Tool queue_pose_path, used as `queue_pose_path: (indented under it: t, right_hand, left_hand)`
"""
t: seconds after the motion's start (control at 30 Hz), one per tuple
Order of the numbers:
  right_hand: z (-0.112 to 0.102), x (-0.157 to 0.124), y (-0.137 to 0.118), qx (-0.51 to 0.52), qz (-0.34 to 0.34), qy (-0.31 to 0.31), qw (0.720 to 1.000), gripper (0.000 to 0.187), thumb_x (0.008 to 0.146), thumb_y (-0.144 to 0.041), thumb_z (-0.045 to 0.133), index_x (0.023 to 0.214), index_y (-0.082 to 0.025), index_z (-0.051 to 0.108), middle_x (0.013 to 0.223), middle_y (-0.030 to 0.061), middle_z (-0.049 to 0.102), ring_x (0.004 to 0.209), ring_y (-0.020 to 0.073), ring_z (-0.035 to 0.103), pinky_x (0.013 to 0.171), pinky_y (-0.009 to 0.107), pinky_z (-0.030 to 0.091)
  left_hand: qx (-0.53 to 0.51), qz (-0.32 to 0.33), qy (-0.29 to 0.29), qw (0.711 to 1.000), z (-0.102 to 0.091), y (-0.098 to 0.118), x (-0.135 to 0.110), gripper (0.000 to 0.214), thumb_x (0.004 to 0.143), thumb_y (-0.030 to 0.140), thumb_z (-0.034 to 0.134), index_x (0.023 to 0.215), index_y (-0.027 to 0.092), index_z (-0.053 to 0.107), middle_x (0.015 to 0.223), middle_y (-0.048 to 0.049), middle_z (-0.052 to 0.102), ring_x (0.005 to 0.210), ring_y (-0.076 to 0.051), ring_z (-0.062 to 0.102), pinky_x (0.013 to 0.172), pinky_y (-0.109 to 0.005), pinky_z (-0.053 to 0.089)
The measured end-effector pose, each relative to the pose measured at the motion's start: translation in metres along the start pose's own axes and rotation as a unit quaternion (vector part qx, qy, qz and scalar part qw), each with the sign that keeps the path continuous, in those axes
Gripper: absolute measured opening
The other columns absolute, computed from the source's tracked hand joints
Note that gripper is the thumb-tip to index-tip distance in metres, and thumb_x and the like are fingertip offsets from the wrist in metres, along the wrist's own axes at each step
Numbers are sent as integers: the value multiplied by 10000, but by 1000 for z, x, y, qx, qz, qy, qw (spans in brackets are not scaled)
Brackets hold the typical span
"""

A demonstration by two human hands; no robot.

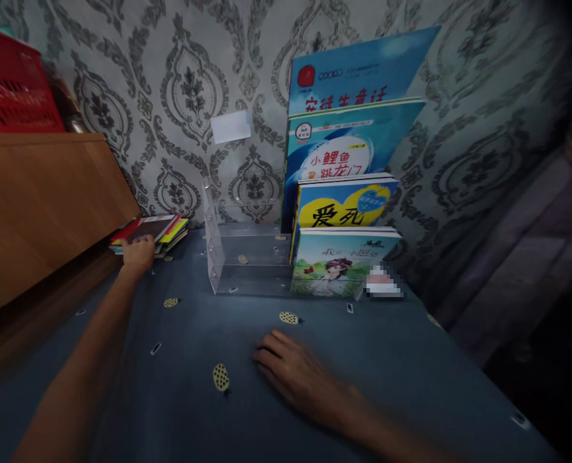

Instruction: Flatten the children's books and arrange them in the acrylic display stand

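At the far left my left hand (139,254) reaches to a low stack of books (173,239). Its bent fingers lie on the near edge of the dark-covered top book (157,225); how far they wrap under it is hidden. My right hand (288,366) is low over the blue tablecloth (189,411), palm down, fingers loosely bent and holding nothing. Beyond it a clear acrylic stepped rack (213,238) has several picture books on its right side, one behind another. The front one is a green-blue book (329,267); behind it stands a blue and yellow book (346,202).
A wooden cabinet (40,199) borders the table at left, with a red basket (13,83) on top. Patterned wallpaper (189,83) rises behind the rack. A white label (231,127) shows above the rack's left side. Pale fabric (502,257) hangs at right, past the table edge.
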State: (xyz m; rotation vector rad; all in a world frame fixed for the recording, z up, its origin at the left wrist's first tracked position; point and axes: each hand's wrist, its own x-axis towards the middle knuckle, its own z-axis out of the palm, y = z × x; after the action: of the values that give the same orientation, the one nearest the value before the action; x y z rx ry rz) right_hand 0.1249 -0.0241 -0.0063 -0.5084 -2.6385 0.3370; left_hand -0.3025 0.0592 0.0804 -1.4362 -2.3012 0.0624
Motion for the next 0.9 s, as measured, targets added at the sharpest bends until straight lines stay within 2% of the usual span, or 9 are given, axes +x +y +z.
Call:
queue_pose_path:
  t: [0.1, 0.2, 0.33, 0.4, 0.53, 0.63, 0.9]
  right_hand:
    - [1, -1, 1, 10, 1, 6, 1000, 206, 1035, -177, 464, 1067, -205, 666, 1010, 75, 679, 947, 208, 628, 851, 358, 538]
    - [2, -1, 1, 11, 2, 6, 1000, 212, 1034, -184, 460, 1065, -212, 668, 1024, 78, 679, 961, 214, 630, 861, 368, 544]
    - [2, -1, 2, 18, 2, 5, 1000, 229, 1032, -178, 450, 1067, -214, 674, 1025, 81, 681, 960, 215, 628, 864, 373, 550]
    - [2, -1, 2, 19, 3, 4, 1000, 234, 1037, -188, 447, 1081, -212, 675, 1022, 79, 681, 960, 211, 631, 880, 377, 549]
    - [3, -1, 3, 14, 3, 4, 1000, 224, 1041, -195, 459, 1087, -211, 677, 1027, 74, 678, 968, 203, 634, 910, 375, 541]
    - [5, -2, 5, 11, -5, 7, 1000, 217, 1042, -188, 463, 1083, -204, 675, 1026, 74, 675, 968, 199, 630, 911, 369, 535]
    - [11, -1, 9, 4, -25, 12, 1000, 217, 1049, -201, 456, 1073, -190, 671, 1017, 80, 670, 940, 200, 613, 870, 357, 530]
  left_hand:
    - [9, 22, 8, 1000, -6, 3, -11, 440, 864, 92, 360, 1218, 19, 611, 1164, -321, 682, 1120, -420, 652, 1025, -608, 324]
    - [2, 45, 24, 999, -10, 7, -21, 403, 918, 191, 361, 1206, 62, 611, 1189, -303, 669, 1181, -437, 606, 1017, -598, 358]
    - [-37, 32, 43, 998, -4, 5, -26, 461, 933, 312, 428, 1327, 92, 525, 1323, -289, 595, 1291, -450, 512, 1031, -607, 393]
    - [-46, 12, 26, 999, 2, 0, -25, 523, 910, 274, 450, 1400, 92, 461, 1407, -290, 541, 1331, -449, 479, 1033, -643, 395]
    - [-48, -5, -9, 999, 13, -12, -23, 521, 917, 132, 313, 1410, 107, 481, 1425, -273, 547, 1321, -430, 513, 1005, -693, 402]
    - [-40, -2, -7, 999, 16, -16, -27, 545, 922, 107, 277, 1428, 110, 481, 1443, -259, 544, 1330, -421, 518, 1016, -681, 399]
    - [-15, -2, -2, 1000, 20, -13, -50, 534, 916, 137, 344, 1427, 83, 490, 1389, -252, 587, 1253, -415, 564, 987, -610, 432]
